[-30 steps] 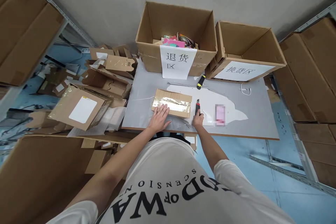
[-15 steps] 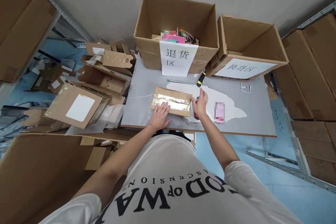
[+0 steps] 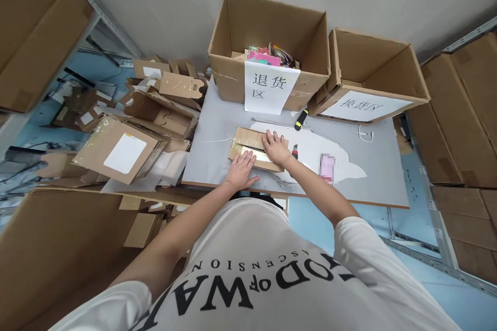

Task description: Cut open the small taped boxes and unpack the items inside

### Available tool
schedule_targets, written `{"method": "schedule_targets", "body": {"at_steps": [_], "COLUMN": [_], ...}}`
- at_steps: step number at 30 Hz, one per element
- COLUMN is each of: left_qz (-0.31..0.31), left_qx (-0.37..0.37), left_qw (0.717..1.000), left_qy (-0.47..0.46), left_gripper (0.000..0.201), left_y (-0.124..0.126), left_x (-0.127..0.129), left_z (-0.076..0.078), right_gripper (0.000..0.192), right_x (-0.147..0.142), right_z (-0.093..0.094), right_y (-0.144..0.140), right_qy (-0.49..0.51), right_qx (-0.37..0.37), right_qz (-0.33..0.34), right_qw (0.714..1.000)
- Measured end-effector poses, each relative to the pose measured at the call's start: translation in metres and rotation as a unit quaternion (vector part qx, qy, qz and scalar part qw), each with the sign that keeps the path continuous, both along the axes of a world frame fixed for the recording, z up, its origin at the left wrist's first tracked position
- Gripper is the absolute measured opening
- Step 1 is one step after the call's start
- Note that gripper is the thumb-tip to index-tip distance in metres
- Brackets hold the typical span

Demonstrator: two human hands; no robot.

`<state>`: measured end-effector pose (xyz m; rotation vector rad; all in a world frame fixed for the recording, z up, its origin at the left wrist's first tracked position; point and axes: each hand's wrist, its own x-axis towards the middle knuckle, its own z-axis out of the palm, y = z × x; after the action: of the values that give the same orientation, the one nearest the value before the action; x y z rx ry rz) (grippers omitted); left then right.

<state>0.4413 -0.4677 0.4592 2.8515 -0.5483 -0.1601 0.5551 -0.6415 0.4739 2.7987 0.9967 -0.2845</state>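
A small cardboard box (image 3: 248,137) lies on the grey table, its taped top slit lengthwise with something pale showing in the gap. My left hand (image 3: 240,170) rests flat on the box's near left side, fingers stretched out. On the far flap, toward the right end, my right hand (image 3: 276,149) lies with its fingers spread. Just right of the box is a red and black utility knife (image 3: 295,152), partly hidden by my right wrist. A yellow and black cutter (image 3: 301,119) lies farther back.
Two big open cartons with paper signs stand at the back: the left carton (image 3: 229,80) holds colourful packages, beside the right carton (image 3: 419,88). A pink, blurred item (image 3: 327,166) lies on the table (image 3: 380,165). Opened boxes (image 3: 166,114) pile up at left.
My right hand has left the utility knife's side and come onto the box's far flap. A gap now shows along the slit. The view has shifted slightly.
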Motion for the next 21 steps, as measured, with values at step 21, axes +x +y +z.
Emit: {"method": "schedule_targets", "body": {"at_steps": [21], "left_qz": [-0.011], "left_qx": [-0.007], "left_qw": [1.0], "left_qy": [0.012], "left_gripper": [0.094], "left_y": [0.003], "left_x": [-0.007], "left_z": [-0.001], "right_gripper": [0.034], "right_x": [0.072], "right_z": [0.057], "right_y": [-0.017], "right_qy": [0.098], "right_qx": [0.058], "right_qz": [-0.031], "right_qw": [0.993]}}
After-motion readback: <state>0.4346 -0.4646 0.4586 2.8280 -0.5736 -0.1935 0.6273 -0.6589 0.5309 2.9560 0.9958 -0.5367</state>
